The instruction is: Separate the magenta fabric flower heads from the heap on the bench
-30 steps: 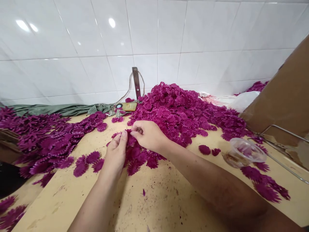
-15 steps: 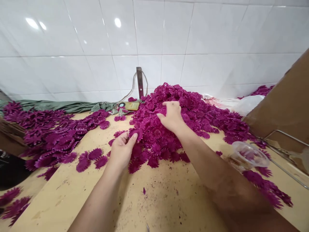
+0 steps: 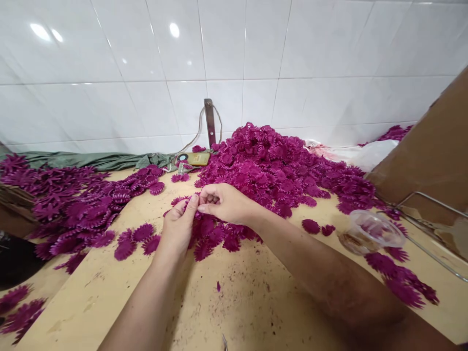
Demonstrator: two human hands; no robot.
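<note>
Just in front of the heaped purple flower pieces [image 3: 263, 161], my two hands meet at the fingertips. My left hand [image 3: 178, 226] is closed in a pinch, thumb on top, on a purple flower piece that the fingers mostly hide. From the right comes my right hand [image 3: 230, 204], its fingers curled and its thumb tip beside the left thumb. What lies between the right fingertips is hidden. Some loose flower pieces [image 3: 143, 232] lie on the tan board left of my left wrist.
More purple flower pieces [image 3: 87, 207] spread along the left. A clear plastic tub [image 3: 380, 233] stands on the right, near a bent metal rod [image 3: 435, 251] and a cardboard box [image 3: 424, 146]. A yellow device [image 3: 197, 159] and green cloth [image 3: 84, 160] lie by the tiled wall.
My right hand has come back from over the heap, down and left to my left fingertips, and its fingers have closed. My left hand has stayed nearly in place, still pinching.
</note>
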